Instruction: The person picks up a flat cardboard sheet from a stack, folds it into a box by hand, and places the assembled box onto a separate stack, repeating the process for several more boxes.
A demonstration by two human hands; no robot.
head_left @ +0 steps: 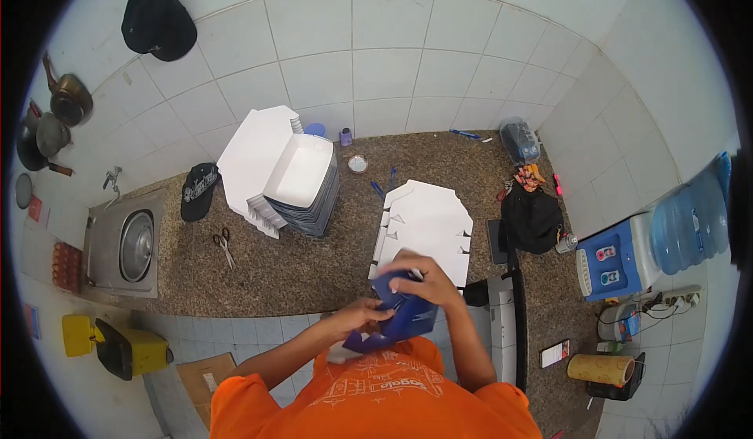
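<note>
Close to my chest, both hands hold a blue cardboard sheet (pixel 412 317), partly bent, with slots along it. My left hand (pixel 358 316) pinches its left edge. My right hand (pixel 423 278) grips the upper part with bent fingers, slightly blurred. Just beyond my hands, flat white die-cut cardboard blanks (pixel 427 219) lie on the counter. To their left stands a tall stack of folded trays (pixel 302 171), white inside and blue outside. Beside it, a pile of white blanks (pixel 255 153) leans toward the wall.
Scissors (pixel 224 248) and a black cap (pixel 199 192) rest on the granite counter (pixel 267 282), left of the stacks. A steel sink (pixel 118 243) is farther left. Pens (pixel 384 182), a small round lid (pixel 358 163) and a black bag (pixel 533 218) lie around the blanks. A water dispenser (pixel 620 262) stands right.
</note>
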